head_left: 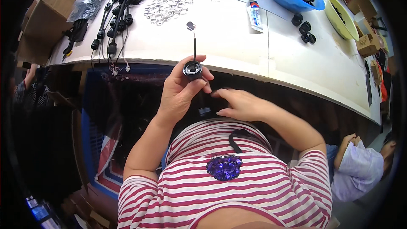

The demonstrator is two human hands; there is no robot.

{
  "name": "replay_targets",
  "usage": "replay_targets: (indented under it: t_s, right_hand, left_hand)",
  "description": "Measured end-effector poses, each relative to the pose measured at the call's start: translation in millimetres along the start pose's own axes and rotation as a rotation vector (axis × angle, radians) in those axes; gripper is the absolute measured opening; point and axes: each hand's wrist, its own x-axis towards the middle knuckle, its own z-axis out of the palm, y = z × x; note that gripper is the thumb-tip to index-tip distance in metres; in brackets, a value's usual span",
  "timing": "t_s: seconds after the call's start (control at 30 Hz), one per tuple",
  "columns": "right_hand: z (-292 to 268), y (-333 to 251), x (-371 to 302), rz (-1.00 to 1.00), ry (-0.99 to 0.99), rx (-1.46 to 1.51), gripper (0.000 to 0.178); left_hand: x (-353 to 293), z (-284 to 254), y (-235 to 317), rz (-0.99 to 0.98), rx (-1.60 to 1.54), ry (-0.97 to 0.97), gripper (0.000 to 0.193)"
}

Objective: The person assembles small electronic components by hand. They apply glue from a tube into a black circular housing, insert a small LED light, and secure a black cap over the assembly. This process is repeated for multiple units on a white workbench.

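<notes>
My left hand (180, 89) is closed around a small black round fitting (192, 70), whose open end with a pale ring inside faces up. A short black cord (195, 48) stretches from the fitting toward the table, with a thin pale wire at its tip. By that tip is a small dark piece with a shiny edge (190, 26); whether it is joined to the wire I cannot tell. Just right of and below the fitting, my right hand (241, 104) has thumb and forefinger apart, with nothing visible between them. Its other fingers are partly hidden.
Beyond my hands is a white table (237, 55). On it lie many clear rings (165, 9), black cables with connectors (116, 21), a white-and-blue tube (254, 15) and black fittings (304, 29). A blue basin (320, 5) and a yellow basin (348, 27) stand right. Another person (358, 165) is at right.
</notes>
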Motion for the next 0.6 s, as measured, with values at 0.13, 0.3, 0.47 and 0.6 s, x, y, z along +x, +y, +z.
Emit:
replay_targets:
  t_s: [0.13, 0.3, 0.47, 0.6]
  right_hand:
    - [57, 50, 39, -0.043, -0.07, 0.618, 0.057]
    - [68, 75, 51, 0.103, -0.029, 0.486, 0.014]
    - [67, 52, 36, 0.029, 0.154, 0.329, 0.016]
    - [90, 67, 49, -0.206, 0.055, 0.441, 0.019]
  left_hand:
    - [1, 9, -1, 0.059, -0.044, 0.004, 0.048]
    - [0, 11, 4, 0.171, 0.046, 0.001, 0.049]
    - [-4, 13, 8, 0.129, 0.029, -0.002, 0.044]
    - [-7, 18, 8, 0.056, 0.016, -0.021, 0.044]
